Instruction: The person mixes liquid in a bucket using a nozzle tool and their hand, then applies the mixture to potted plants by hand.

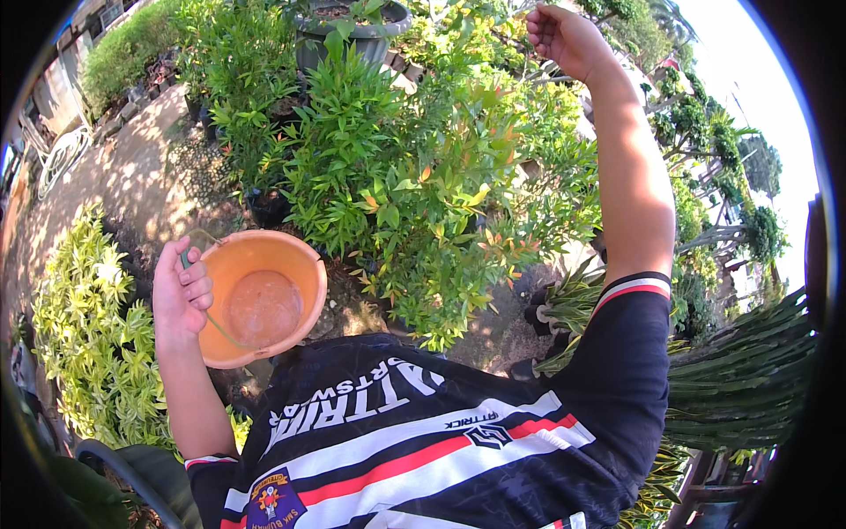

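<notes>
My left hand (183, 285) is closed round the green grip of a wire handle, and from it hangs an orange plastic bucket (316, 291). The bucket's inside faces up and shows no contents apart from a dull, stained bottom. Its rim has a small notch at the right. My right hand (550, 33) is raised at arm's length at the top right, above the leafy shrubs (423, 192). Its fingers are curled; whether something small is inside them cannot be told.
A grey ribbed plant pot (353, 43) stands behind the shrubs. Yellow-green plants (86, 317) grow at the left, beside a dirt path (132, 165). A coiled pale hose (64, 159) lies at the far left. Snake plants and columnar cacti (740, 370) are at the right.
</notes>
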Demonstrator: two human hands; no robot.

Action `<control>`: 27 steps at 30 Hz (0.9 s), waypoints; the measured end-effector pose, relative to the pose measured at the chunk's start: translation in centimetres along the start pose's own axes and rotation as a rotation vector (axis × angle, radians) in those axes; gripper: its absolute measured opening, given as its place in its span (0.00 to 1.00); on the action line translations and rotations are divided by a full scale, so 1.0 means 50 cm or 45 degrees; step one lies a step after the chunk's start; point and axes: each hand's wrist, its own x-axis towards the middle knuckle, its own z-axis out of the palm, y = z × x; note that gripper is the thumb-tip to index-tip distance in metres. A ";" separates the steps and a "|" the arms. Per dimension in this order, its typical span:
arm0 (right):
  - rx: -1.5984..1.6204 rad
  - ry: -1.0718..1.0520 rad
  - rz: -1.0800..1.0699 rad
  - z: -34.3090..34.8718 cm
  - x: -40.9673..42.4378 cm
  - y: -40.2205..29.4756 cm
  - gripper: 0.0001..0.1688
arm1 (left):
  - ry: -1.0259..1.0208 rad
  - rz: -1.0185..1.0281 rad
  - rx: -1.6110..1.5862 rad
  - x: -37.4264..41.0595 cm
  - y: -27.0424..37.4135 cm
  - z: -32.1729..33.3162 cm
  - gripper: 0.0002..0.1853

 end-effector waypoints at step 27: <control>-1.003 -0.567 0.248 0.803 -0.125 0.951 0.17 | -0.370 -0.390 0.146 0.076 0.066 -0.014 0.09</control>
